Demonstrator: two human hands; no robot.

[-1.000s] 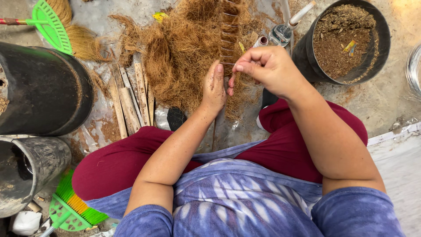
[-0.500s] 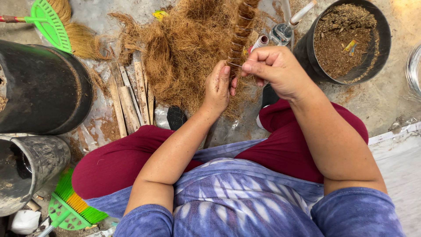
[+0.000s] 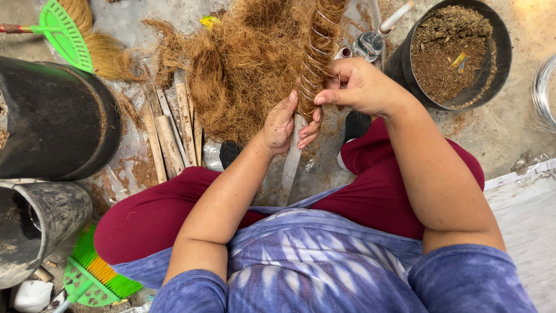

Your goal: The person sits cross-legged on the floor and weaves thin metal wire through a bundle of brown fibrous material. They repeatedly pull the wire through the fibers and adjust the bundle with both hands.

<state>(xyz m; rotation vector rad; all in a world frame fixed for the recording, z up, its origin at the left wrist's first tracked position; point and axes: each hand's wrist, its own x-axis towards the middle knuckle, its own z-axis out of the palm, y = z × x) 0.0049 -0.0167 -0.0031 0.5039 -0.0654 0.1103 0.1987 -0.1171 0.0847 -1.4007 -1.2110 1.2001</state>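
Hands both pinching the wire-wrapped coir stick [image 3: 317,52]; left hand [image 3: 279,124] steady as before; right hand [image 3: 359,87] now lower, nearer.

Blue tie-dye short-sleeved shirt [image 3: 324,261], maroon trousers [image 3: 150,214], bare forearms.

Brown fibre pole [image 3: 319,52], maroon trousers [image 3: 376,197], green broom [image 3: 69,35]

You worked in soft, even daylight; shadows stayed faint, focus was sharp, with glare top right.
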